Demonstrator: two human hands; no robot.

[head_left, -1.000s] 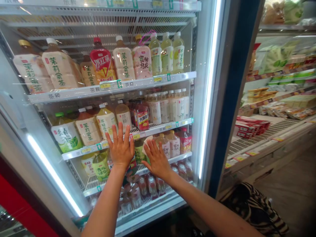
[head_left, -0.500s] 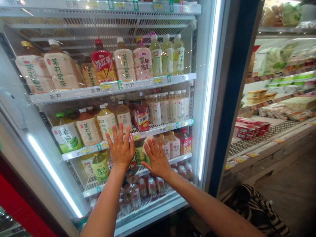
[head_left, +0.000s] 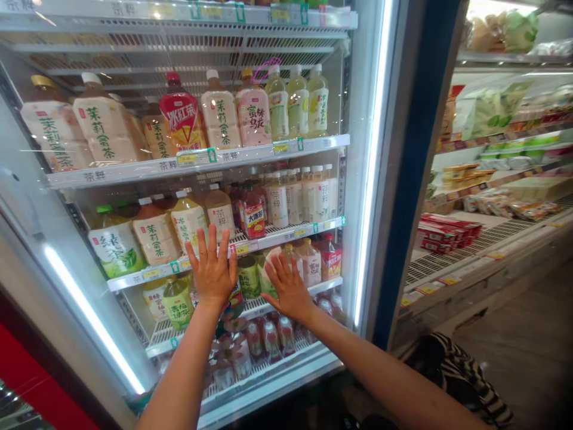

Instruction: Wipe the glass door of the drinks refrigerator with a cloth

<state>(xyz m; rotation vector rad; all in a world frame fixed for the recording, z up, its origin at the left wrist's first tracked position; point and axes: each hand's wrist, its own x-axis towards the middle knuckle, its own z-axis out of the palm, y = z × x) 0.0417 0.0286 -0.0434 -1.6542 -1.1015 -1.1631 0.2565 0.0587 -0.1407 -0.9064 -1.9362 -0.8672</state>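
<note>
My left hand (head_left: 212, 272) is raised with its fingers spread, holding nothing. Behind its fingertips stand a bottle of pale tea (head_left: 221, 210) and a pale yellow bottle (head_left: 188, 216) on a middle shelf. My right hand (head_left: 290, 292), also empty and spread flat, is lower and to the right, partly covering a bottle on the shelf below. Both hands are held in front of a lit drinks fridge (head_left: 308, 144); a glass front appears to lie between, and I cannot tell whether the palms touch it. A red iced tea bottle (head_left: 253, 210) shows between the hands.
Larger bottles, among them a red one (head_left: 182, 113) and a pink one (head_left: 253, 110), line the upper shelf. Shrink-wrapped bottles (head_left: 271, 340) sit at the bottom. To the right, an open chilled shelf holds red packs (head_left: 449, 232). Zebra-striped fabric (head_left: 468, 376) shows at lower right.
The view has shifted slightly, so the fridge and shelves appear a little farther left. Both hands keep nearly the same spread pose, and nothing has been picked up.
</note>
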